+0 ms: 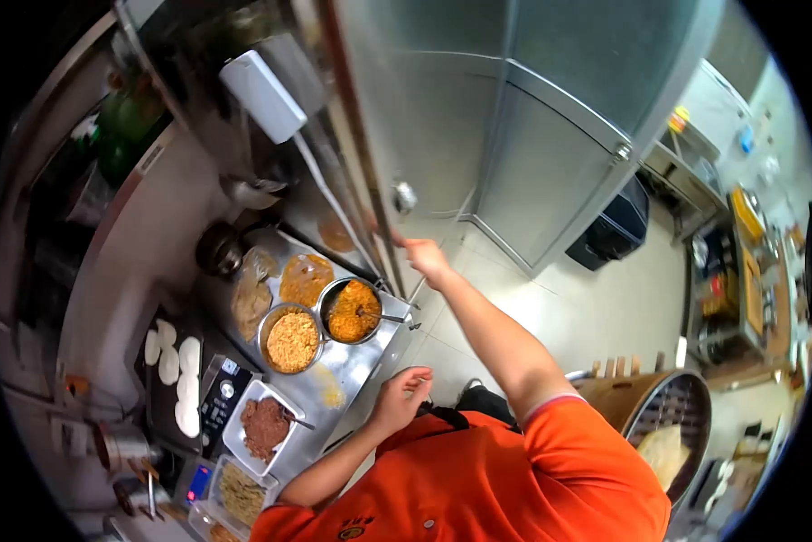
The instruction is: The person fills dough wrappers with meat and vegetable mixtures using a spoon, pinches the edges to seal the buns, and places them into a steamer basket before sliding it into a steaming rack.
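Observation:
My right hand reaches forward to the edge of a glass-panelled door, its fingertips closed at the frame below a round knob. My left hand hangs by the front of the metal counter, empty, with fingers loosely bent and apart. Nearest to it on the counter are a steel bowl of yellowish chopped filling and a steel bowl of orange shredded filling with a spoon in it. A white tub of brown minced filling also holds a spoon.
White dough rounds lie on a dark griddle at left. A clear tub of greenish filling sits nearer me. Behind my right arm stand a large round steamer and a black bin. A second glass door stands ahead.

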Tool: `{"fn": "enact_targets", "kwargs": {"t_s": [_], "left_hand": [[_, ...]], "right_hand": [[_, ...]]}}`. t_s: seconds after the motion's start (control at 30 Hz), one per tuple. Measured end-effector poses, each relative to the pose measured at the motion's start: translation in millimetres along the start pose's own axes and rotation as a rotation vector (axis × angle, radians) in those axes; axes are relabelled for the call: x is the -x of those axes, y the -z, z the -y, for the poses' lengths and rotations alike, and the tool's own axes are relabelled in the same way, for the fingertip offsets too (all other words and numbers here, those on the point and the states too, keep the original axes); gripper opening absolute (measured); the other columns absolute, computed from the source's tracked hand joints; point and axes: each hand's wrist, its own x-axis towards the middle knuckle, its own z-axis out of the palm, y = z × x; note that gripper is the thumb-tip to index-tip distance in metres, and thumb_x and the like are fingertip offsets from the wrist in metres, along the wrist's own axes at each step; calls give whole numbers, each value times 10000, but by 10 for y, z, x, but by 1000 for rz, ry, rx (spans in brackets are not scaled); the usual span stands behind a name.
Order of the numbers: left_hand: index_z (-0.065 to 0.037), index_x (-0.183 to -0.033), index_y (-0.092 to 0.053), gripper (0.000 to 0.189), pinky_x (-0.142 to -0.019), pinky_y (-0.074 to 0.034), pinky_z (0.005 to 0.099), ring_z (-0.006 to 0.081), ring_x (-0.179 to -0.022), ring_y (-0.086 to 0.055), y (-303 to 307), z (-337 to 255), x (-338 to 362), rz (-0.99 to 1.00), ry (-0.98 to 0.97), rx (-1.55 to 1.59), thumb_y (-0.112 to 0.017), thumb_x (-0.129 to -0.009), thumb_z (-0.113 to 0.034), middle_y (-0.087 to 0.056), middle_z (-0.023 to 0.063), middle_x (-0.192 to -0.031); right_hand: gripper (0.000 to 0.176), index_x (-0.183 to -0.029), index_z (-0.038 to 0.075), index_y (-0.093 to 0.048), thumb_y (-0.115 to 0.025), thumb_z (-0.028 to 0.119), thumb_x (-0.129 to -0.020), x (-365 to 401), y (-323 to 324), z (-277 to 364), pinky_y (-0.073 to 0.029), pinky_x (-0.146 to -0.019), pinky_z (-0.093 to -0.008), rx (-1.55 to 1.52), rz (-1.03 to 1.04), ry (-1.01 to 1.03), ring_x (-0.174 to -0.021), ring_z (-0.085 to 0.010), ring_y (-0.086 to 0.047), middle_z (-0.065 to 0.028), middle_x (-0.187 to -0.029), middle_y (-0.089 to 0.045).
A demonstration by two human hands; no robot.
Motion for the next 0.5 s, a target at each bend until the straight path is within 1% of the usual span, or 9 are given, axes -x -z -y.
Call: {"fn": "enact_targets", "kwargs": {"t_s": [0.07,0.1,0.2,0.23,0.27,0.33,0.4,0.43,0.5], "left_hand": [[11,-1270,-641,284,-908,-541,306,176,-1000,-701,13,139,-36,-55,80,163,-620,-1031,-140,-730,89,-1130],[19,-1267,-638,279,-902,-540,302,176,-994,-701,51,36,-31,-98,133,195,-615,-1033,-130,-728,93,-1121],[27,-1268,-633,271,-818,-547,282,165,-890,-705,-47,44,-241,-46,139,194,-591,-1045,-122,-736,110,-1062],[29,-1211,-632,229,-761,-543,264,146,-823,-680,-214,123,-252,99,195,217,-579,-1059,-134,-713,92,-986],[31,-1154,-632,206,-703,-539,246,127,-755,-654,-322,197,-261,109,238,244,-566,-1072,-147,-690,73,-910],[-11,-981,-583,172,-563,-470,231,91,-599,-539,-619,368,-183,186,410,195,-543,-1080,-146,-583,30,-758],[-55,-957,-514,148,-501,-421,234,82,-544,-473,-1159,434,18,263,425,143,-522,-1082,-136,-494,6,-693],[-59,-1006,-509,87,-515,-422,233,85,-560,-477,-636,686,-953,337,419,190,-514,-1075,-111,-504,7,-705],[-63,-1156,-499,115,-635,-480,240,111,-659,-528,-589,568,-1257,383,303,303,-510,-1044,-41,-555,20,-793]], "right_hand": [[631,-1547,223,-507,-553,220,-918,121,222,128,-462,-842,-374,-109,198,-136,-1201,-169,-570,-45,-1429,-608],[577,-1505,192,-555,-541,163,-929,352,328,362,-484,-882,-378,-103,123,-167,-1175,-184,-593,-41,-1356,-653],[414,-1387,49,-626,-541,118,-987,79,43,-577,-517,-1017,-412,-273,-45,193,-1180,-273,-656,-140,-1326,-694],[441,-1412,5,-588,-596,144,-993,1150,66,-203,-506,-1043,-353,-105,-297,56,-1243,-231,-636,-161,-1322,-687],[323,-1280,1,-651,-583,178,-1019,1232,221,-548,-538,-958,-356,-98,-491,128,-1093,-228,-698,-177,-1197,-725],[252,-1147,15,-667,-563,216,-1035,2788,488,-196,-549,-867,-348,-136,-258,-28,-963,-191,-714,-174,-1135,-727],[182,-1079,25,-651,-588,188,-1028,3734,677,-280,-543,-798,-342,-164,-354,-33,-867,-158,-705,-156,-1096,-716],[161,-1109,25,-651,-599,136,-1005,2979,666,-110,-546,-810,-340,-263,-416,-101,-885,-156,-706,-147,-1105,-713],[272,-1201,30,-647,-600,0,-935,3400,866,672,-557,-843,-336,-338,-456,-87,-953,-167,-705,-100,-1138,-704]]}}
